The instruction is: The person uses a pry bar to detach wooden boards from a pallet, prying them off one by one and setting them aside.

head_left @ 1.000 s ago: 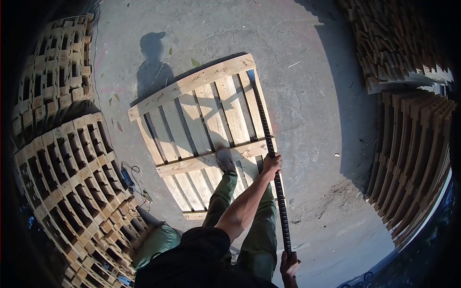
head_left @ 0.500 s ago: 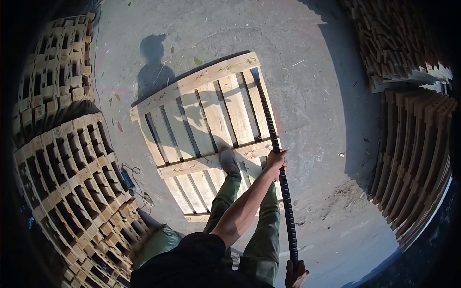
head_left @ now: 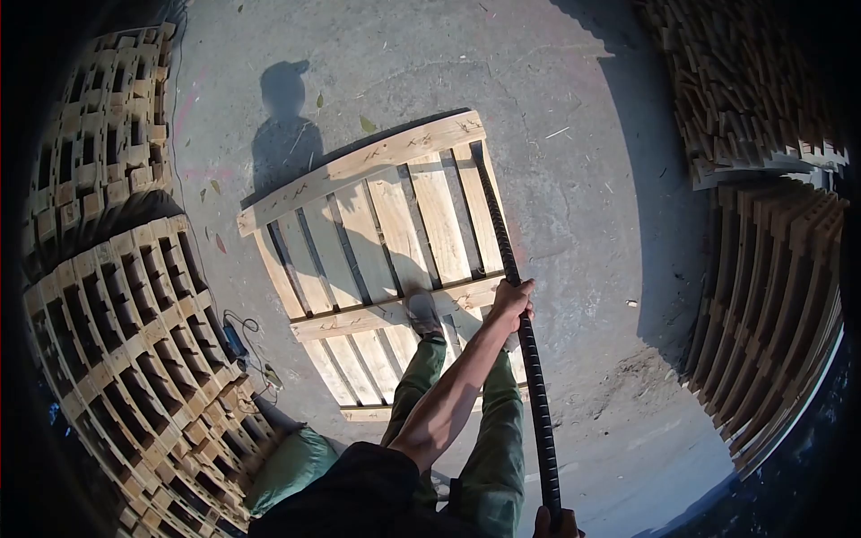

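Note:
My left hand [head_left: 511, 301] is closed around the middle of a long black ribbed pry bar [head_left: 536, 386]. At the bottom edge, my right hand [head_left: 556, 524] wraps the near end of the bar and is partly cut off. The bar slants away over the right side of a wooden pallet [head_left: 392, 215] lying on the ground. Its far tip meets the right end of the pallet's far crosspiece [head_left: 359, 169], and the tip itself is hidden there. My left shoe [head_left: 421, 314] rests at the middle crosspiece; the other is mostly behind my forearm.
Stacked pallets [head_left: 117, 323] line the left side, with a green sack [head_left: 291, 468] and a blue corded tool [head_left: 235, 341] beside them. On the right stand a pile of loose boards [head_left: 735, 81] and another pallet stack [head_left: 771, 296]. Concrete floor [head_left: 583, 197] lies between.
The bar's blue-looking far end, visible before, is now out of sight at the far crosspiece. My right hand sits lower in view. The whole scene has shifted slightly.

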Motion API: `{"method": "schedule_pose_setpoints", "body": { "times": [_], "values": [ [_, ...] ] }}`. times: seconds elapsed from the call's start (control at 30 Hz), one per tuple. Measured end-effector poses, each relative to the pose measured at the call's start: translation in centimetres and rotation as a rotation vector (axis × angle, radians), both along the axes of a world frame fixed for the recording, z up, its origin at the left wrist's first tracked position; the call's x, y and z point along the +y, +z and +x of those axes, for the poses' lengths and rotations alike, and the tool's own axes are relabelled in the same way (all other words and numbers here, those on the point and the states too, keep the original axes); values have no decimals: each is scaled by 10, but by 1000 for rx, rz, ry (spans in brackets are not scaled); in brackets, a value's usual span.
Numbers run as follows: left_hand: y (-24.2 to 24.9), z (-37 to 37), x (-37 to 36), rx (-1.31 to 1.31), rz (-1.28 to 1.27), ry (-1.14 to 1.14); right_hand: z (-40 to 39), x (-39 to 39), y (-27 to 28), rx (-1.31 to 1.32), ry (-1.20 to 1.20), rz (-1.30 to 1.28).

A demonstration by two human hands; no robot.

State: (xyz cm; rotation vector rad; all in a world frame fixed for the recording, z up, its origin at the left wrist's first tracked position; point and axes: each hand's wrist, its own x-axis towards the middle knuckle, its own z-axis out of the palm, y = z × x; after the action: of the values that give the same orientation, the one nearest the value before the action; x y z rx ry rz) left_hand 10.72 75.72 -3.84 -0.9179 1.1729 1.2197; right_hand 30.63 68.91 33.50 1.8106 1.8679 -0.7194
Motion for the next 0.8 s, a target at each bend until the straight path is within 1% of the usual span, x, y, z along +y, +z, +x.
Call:
{"method": "schedule_pose_setpoints", "body": {
  "times": [0.03, 0.07, 0.1, 0.17, 0.2, 0.23, 0.27, 0.37, 0.4, 0.43, 0.53, 0.6, 0.63, 0.67, 0.7, 0.73, 0.77, 0.8],
  "values": [
    [4, 10, -2, 25, -25, -6, 13, 1, -6, -35, -51, -92],
    [-10, 25, -2, 32, -37, -9, 27, 8, -23, -45, -96, -160],
    [-22, 40, -1, -11, -43, -26, 49, 11, -42, -37, -95, -146],
    [-32, 66, 1, 28, -48, -69, 111, 7, -72, -83, 235, -89],
    [-34, 72, 2, 35, -41, -34, 136, -1, -90, 103, 174, 102],
    [-35, 72, 6, 47, -30, -4, 149, 3, -92, 71, 230, 129],
    [-23, 70, 13, 66, -79, 31, 153, 7, -92, 62, 239, 137],
    [-30, 85, 12, 101, -83, 5, 173, 3, -102, 87, 230, 155],
    [-42, 93, 4, 66, -42, -15, 180, 0, -113, 122, 222, 149],
    [-42, 101, 2, 81, -89, -28, 196, -9, -124, 112, 251, 164],
    [-39, 105, -10, 95, -75, -48, 208, -27, -121, 142, 252, 164],
    [-33, 86, 1, 108, -116, -39, 174, -16, -104, 137, 231, 181],
    [-24, 66, 1, 51, -55, -2, 159, -14, -101, 138, 237, 178],
    [-32, 58, 5, 65, -35, 9, 142, -11, -102, 125, 246, 226],
    [-36, 69, -4, 51, -28, 9, 131, -16, -90, 85, 247, 258],
    [-81, 118, -25, 149, 241, 377, 149, -23, -101, 22, 241, 174],
    [-54, 108, -14, 168, -97, -77, 172, -30, -112, 66, 162, 83],
    [-46, 101, -4, 197, -97, -86, 182, -27, -114, 85, 225, 151]
  ]
}}
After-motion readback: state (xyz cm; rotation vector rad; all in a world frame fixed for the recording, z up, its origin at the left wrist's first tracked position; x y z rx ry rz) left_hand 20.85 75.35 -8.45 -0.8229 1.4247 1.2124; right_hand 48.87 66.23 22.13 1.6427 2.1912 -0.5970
